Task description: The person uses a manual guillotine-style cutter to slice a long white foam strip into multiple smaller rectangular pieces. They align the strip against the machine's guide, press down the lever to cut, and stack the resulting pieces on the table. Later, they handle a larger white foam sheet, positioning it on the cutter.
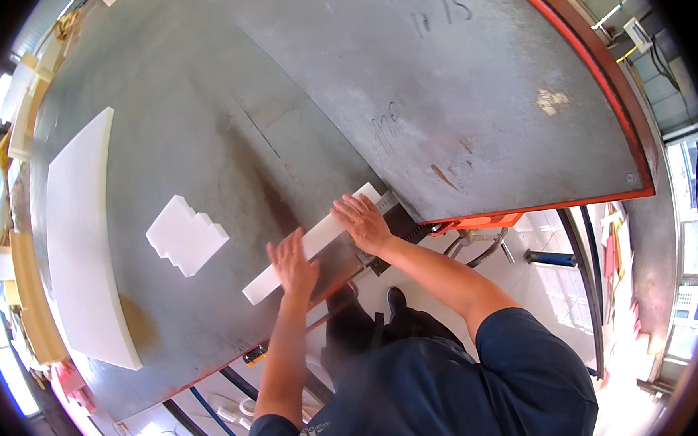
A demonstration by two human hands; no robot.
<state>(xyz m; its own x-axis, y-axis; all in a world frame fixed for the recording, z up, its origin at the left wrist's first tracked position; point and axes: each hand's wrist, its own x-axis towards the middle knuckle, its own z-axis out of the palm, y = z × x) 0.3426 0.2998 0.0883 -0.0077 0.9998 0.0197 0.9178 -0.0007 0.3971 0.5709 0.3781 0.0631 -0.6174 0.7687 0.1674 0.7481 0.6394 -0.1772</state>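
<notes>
Strip: a long white strip (311, 244) lies flat on the grey metal counter (453, 92), near the counter's near edge, directly under both hands.
Long axis: the strip runs diagonally, from lower left near the person up to the right, where its far end meets a ruled metal guide (386, 204).
Left hand: the left hand (293, 263) rests palm down on the strip's lower-left part, fingers spread flat, pressing rather than gripping.
Right hand: the right hand (363, 221) lies palm down on the upper-right part, fingers flat and pointing left along the strip, closed around nothing.
Nearer hand: both touch the strip; the left sits closer to its free end, the right closer to the guide.
Arm pose: the left forearm rises nearly straight from the lower edge; the right forearm reaches in from the lower right, elbow bent.
Nearby: a stepped white block (185, 234) lies left of the hands, apart from them; a large white slab (83, 242) lies further left.
</notes>
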